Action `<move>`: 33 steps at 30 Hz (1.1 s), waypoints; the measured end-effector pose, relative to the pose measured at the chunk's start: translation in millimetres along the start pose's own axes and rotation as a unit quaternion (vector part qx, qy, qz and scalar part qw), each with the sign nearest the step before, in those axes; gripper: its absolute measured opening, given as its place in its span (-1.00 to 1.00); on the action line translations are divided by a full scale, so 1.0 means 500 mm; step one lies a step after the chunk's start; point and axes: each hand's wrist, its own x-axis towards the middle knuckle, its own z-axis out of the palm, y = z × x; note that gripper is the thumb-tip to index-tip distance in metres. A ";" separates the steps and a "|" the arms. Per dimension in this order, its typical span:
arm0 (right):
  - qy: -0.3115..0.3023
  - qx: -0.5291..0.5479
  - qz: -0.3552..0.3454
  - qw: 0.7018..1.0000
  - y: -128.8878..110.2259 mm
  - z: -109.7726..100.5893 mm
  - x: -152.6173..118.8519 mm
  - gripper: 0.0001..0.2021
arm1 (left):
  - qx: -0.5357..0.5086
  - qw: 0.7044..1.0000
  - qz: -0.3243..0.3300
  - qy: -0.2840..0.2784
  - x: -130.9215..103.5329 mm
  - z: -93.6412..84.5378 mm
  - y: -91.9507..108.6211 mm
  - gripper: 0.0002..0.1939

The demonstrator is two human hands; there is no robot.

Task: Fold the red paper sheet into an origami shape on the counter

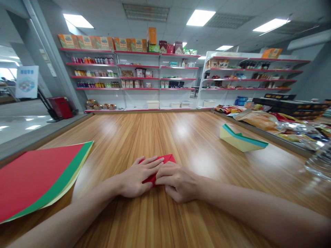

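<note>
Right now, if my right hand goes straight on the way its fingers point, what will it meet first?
Most likely your left hand, which lies just ahead of the right hand on the folded red paper; any gap between them is hard to judge.

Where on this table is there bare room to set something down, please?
The table is bare toward its far edge, between the paper stack and folded boat, and between boat and right forearm. It is crowded where the left hand and right hand cover red paper, and past the right edge, among packets.
</note>
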 end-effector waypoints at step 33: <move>0.021 -0.095 0.097 0.991 0.075 -0.028 -0.034 -0.72 | -0.005 1.000 -0.008 -0.015 0.001 -0.002 -0.001 -0.22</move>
